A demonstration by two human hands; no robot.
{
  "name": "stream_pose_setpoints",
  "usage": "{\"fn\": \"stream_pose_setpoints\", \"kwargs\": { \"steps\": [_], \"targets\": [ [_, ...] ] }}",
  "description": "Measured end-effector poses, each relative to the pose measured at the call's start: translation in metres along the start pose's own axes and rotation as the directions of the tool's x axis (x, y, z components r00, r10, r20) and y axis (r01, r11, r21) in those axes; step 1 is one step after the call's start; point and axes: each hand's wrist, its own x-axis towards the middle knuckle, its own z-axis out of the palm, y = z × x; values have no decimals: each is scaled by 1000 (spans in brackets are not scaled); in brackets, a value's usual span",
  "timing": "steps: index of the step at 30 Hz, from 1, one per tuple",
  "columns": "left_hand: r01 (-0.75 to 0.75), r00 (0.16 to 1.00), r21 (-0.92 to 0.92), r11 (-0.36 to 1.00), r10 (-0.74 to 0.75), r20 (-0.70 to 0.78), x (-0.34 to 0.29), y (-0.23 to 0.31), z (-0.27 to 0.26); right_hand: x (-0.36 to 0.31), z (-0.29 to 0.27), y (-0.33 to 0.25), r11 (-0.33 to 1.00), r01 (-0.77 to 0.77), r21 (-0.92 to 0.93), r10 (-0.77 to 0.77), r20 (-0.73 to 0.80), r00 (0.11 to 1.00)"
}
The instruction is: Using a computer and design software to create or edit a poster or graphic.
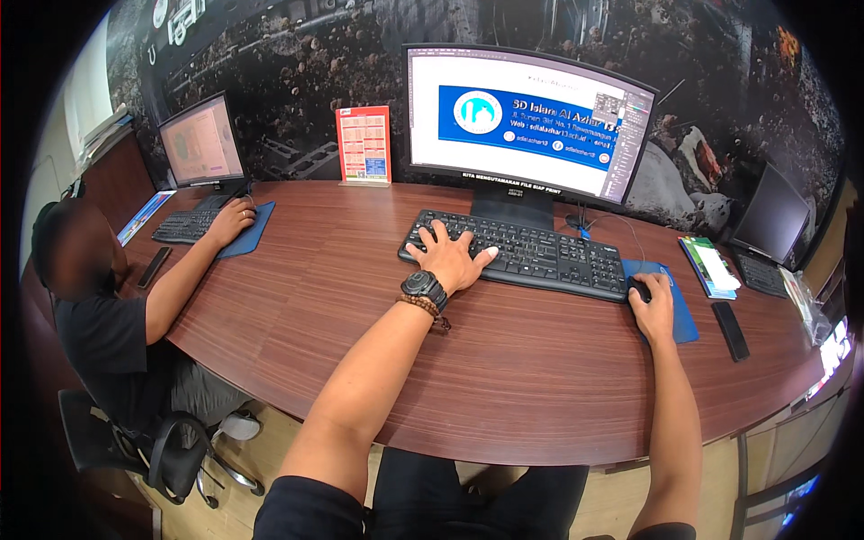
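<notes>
My left hand (450, 258) rests with fingers spread over the left part of a black keyboard (576, 263). A dark watch (422, 285) and a beaded bracelet circle that wrist. Beyond the keyboard stands a wide curved monitor (526, 121), lit with a design window showing a blue banner and a round white emblem. To the right, my right hand (655, 310) is curled over a black mouse (640, 290), which it partly hides. Under the mouse lies a blue mouse pad (679, 310).
A brown wooden desk (504, 378) spans the view. At left, a seated person (99, 306) uses another mouse beside a second monitor (202, 144). A red-framed stand (364, 144) is at the back. At right lie a black phone (730, 330), booklets (709, 268) and a dark screen (772, 216).
</notes>
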Motion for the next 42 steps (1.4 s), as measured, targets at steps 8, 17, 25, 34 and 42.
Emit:
{"fn": "stream_pose_setpoints", "kwargs": {
  "steps": [8,17,25,34,42],
  "targets": [
    [67,966,-34,997,-73,-247,4,-25,11,0,2,2,999,25,25,-25,-17,1000],
    [92,960,-42,995,-100,-260,4,-38,5,0,2,2,1000,18,21,-18,-14,1000],
    [74,964,-37,997,-81,-254,5,-37,5,1,3,8,999,45,17,-44,-17,999],
    [56,964,-5,998,-55,-259,4,-39,7,1,3,7,1000,27,9,-27,-18,999],
    [58,967,-8,998,-58,-246,4,-38,6,1,3,7,1000,24,10,-24,-20,1000]
  ]
}}
